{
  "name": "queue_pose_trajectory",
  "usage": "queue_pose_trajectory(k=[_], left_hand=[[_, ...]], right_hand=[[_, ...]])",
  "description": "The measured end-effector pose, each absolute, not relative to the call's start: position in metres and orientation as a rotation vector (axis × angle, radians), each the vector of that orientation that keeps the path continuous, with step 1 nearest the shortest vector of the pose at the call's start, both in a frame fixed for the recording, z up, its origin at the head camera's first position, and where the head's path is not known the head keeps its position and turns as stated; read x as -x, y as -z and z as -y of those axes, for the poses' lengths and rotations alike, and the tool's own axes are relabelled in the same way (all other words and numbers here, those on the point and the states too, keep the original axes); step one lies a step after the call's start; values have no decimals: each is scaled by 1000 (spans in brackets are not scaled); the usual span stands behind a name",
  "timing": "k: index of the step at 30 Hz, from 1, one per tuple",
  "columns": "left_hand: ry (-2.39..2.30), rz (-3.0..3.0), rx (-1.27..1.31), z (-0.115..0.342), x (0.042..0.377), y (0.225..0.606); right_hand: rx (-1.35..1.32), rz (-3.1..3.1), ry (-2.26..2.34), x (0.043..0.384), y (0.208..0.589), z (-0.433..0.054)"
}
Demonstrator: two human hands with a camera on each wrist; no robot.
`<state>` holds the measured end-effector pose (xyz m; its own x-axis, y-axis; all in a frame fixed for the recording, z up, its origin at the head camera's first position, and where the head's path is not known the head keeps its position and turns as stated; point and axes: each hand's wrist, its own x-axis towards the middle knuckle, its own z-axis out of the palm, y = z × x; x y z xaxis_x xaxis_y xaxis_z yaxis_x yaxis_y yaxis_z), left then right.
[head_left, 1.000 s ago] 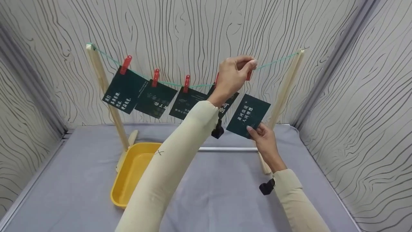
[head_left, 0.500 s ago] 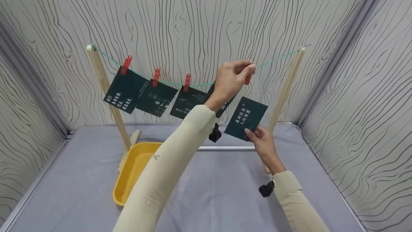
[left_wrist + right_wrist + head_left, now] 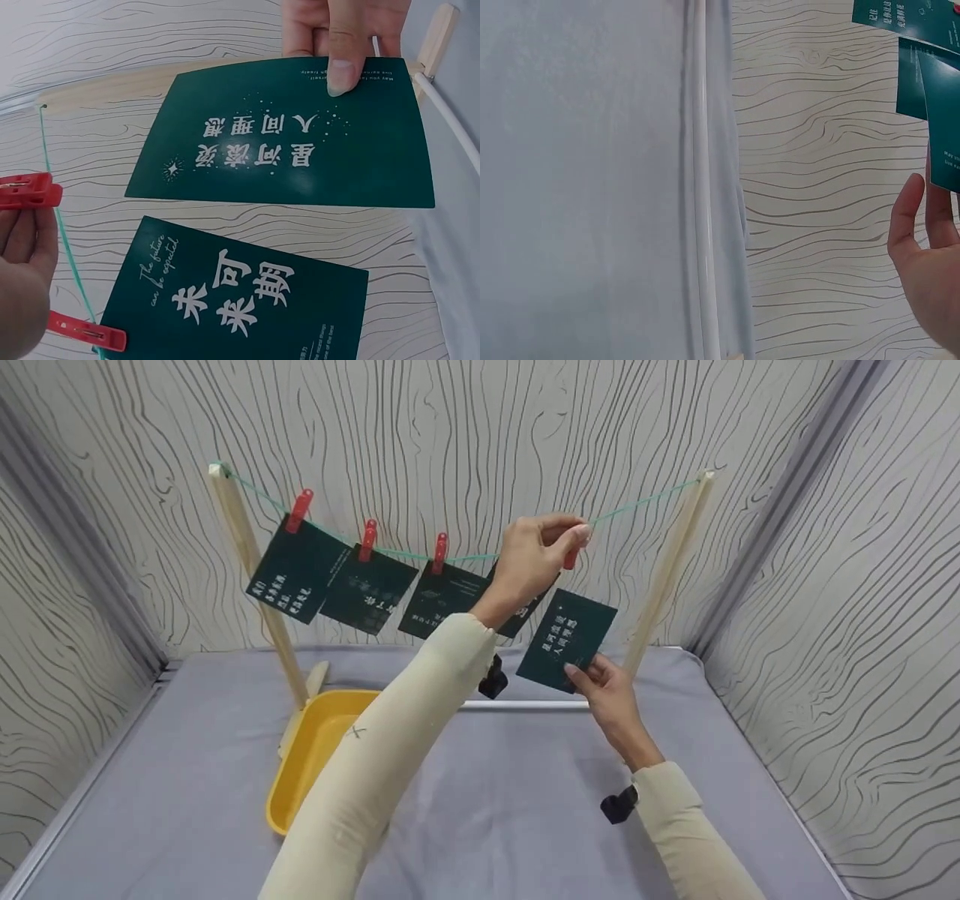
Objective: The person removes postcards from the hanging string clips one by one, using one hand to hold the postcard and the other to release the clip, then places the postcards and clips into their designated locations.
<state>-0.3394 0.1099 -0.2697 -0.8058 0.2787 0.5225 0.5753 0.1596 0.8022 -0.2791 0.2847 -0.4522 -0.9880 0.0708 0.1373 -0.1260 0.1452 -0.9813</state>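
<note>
Grey-covered table: spread below the green cord. Wooden posts: one at each end of the cord. Yellow tray: on the table, below the cord's left end, partly hidden by a sleeve. Left hand: at the cord, right of its middle, thumb and fingers brought together, pinching a red clip; whether the clip bites the cord cannot be told. Right hand: below the cord, partly closed, thumb and fingers gripping a dark green card by its lower end. Card held tilted, apart from the cord. Four hung cards: clipped along the cord, left of the held card.
</note>
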Motion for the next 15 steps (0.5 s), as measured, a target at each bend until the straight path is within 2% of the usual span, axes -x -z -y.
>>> queue_pose_trajectory(k=[15], left_hand=[[1718, 2177, 740, -103, 336, 287]], right_hand=[[-50, 2246, -2015, 276, 456, -274]])
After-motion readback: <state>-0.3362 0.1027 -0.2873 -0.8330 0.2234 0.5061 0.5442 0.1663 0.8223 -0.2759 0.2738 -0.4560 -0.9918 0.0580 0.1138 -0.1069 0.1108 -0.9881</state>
